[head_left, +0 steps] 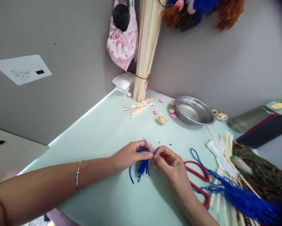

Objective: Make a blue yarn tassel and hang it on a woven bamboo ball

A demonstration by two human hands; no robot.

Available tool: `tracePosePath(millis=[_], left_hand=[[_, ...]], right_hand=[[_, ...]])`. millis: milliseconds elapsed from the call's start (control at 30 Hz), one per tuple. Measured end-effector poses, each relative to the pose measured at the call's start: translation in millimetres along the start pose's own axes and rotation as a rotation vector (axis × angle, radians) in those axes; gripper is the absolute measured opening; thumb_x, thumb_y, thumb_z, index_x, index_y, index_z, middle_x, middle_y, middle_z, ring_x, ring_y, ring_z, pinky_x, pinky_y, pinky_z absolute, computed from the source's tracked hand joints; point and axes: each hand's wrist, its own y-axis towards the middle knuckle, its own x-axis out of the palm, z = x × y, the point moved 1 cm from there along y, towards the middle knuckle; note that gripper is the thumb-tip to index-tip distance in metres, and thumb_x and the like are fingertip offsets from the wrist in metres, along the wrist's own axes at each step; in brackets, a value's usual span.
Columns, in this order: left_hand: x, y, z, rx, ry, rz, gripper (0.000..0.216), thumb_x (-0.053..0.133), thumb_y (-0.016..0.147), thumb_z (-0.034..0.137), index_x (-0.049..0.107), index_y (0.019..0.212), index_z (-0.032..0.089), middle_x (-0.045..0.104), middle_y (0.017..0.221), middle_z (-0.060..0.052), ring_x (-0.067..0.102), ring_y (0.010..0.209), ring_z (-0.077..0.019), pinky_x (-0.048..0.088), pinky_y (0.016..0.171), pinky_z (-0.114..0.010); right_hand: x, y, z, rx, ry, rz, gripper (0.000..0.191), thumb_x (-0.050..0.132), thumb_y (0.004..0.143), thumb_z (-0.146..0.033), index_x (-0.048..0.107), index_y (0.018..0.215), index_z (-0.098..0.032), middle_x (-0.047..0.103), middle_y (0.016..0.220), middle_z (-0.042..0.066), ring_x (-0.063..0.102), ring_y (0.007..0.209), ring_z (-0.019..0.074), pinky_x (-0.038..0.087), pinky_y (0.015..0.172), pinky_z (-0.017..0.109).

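Between my hands, over the pale green table, is a small blue yarn tassel with its loose ends hanging toward me. My left hand is closed on it, thumb pressed over the top of the bundle. My right hand pinches a short end of blue yarn just right of the tassel. A thin purplish strand stands up by the left fingers. Close to the right wrist lie scissors with red handles, their blades hidden. Tiny blue scraps are scattered beyond the hands.
A metal bowl stands at the back, with pink beads and speckled eggs near it. Thin sticks lie before an upright bundle of wooden strips. Blue yarn, dark yarn and a bottle fill the right.
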Motion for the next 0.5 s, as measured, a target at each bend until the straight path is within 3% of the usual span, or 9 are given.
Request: tracePosePath(millis=[267, 500], left_hand=[[-0.9, -1.3, 3.7, -0.119, -0.265, -0.007, 0.026, 0.073, 0.077, 0.034, 0.056, 0.084, 0.016, 0.057, 0.076, 0.0, 0.056, 0.065, -0.0087, 0.043, 0.061, -0.02], [-1.7, 3.0, 0.2, -0.003, -0.374, -0.06, 0.017, 0.064, 0.087, 0.029, 0.052, 0.087, 0.016, 0.062, 0.092, -0.003, 0.055, 0.068, -0.0061, 0.043, 0.07, -0.019]], right_hand=[[2.2, -0.8, 0.0, -0.02, 0.012, -0.006, 0.018, 0.067, 0.08, -0.034, 0.06, 0.074, -0.019, 0.059, 0.062, -0.002, 0.047, 0.054, 0.0114, 0.039, 0.054, 0.023], [5.1, -2.3, -0.9, -0.023, 0.05, -0.029, 0.016, 0.066, 0.082, -0.031, 0.06, 0.073, -0.019, 0.053, 0.061, -0.003, 0.044, 0.055, 0.0101, 0.036, 0.055, 0.022]])
